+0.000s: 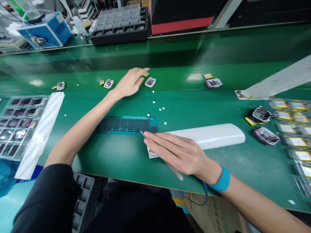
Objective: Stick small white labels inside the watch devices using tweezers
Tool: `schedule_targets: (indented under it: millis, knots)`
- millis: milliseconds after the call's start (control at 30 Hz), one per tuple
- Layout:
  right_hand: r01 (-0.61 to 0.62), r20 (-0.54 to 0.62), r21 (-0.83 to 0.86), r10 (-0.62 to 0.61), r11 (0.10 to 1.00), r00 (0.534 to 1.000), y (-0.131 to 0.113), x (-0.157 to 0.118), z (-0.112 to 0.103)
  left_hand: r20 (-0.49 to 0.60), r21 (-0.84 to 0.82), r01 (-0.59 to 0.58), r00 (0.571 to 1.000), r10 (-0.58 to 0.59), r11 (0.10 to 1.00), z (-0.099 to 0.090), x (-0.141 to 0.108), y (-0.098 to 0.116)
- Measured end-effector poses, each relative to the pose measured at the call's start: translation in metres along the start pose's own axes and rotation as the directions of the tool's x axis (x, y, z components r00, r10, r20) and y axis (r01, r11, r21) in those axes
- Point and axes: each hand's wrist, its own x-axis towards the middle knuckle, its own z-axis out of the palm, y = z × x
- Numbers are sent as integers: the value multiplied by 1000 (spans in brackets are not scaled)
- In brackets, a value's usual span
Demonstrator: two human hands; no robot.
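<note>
Green counter (104,153) carries everything; on its far part a small unit (150,82) lies just beside the left grip (128,82), which is spread and holds nothing I can see. Whether its fingers touch the yellow battery (145,74) by that unit, I cannot tell. The right grip (181,153) is closed around tweezers (175,171), their tip over the near edge of a blue sheet (153,121), with a white slab (217,134) partly behind that hand. The work looks partway: white scraps (165,123) lie scattered, yet many dark strips (131,124) remain on the sheet. Three more units in the far row and two at right all appear unclosed, so none seems finished.
</note>
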Motion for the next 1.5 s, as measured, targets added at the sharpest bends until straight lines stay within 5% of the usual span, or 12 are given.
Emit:
schedule_targets:
  millis: [100,233,367,433,533,633,933,1233,1500]
  knots:
    - [-18,15,-34,19,999,1000,1,2,0,109,-103,-89,989,100,991,17,29,-8]
    - [-54,3,-51,55,997,999,2,2,2,69,-127,41,997,-33,991,12,30,-11]
    - [-122,-80,-10,121,992,989,3,-1,8,-113,-184,162,976,-184,970,-9,-10,28]
    - [-157,-150,65,165,985,975,4,-3,10,-149,-382,191,953,-265,904,-19,-42,62]
    - [-219,-166,157,244,963,955,2,-7,12,13,-702,307,908,-420,643,-28,-92,117]
    - [-304,-136,180,330,936,934,-3,-11,14,167,-765,406,874,-456,499,-24,-131,154]
    - [-370,-72,-24,368,929,927,-12,-11,23,260,-812,428,874,-410,396,-9,-158,173]
    - [-349,-27,122,354,929,935,-15,-7,16,313,-807,459,866,-390,371,-12,-161,177]
    - [-368,1,222,377,903,926,-14,-7,15,101,-712,235,967,-236,661,-12,-165,175]
